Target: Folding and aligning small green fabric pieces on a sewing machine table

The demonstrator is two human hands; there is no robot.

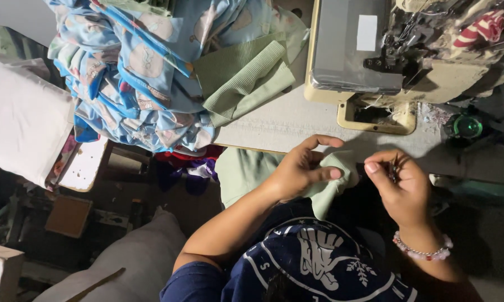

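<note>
My left hand (303, 169) pinches a piece of pale green fabric (246, 170) that hangs from the table edge down onto my lap. My right hand (400, 187), with a bead bracelet on the wrist, is closed around a small dark tool, probably thread snips, right beside the fabric's edge. Both hands sit just in front of the sewing machine (369, 53), whose needle area lies beyond my right hand.
A tall pile of blue printed fabric pieces (134, 72) with folded green ribbed cloth (246, 75) fills the table's left side. White cloth (20, 120) lies far left. A green-topped bottle (467, 126) stands right of the machine. Boxes and clutter cover the floor at left.
</note>
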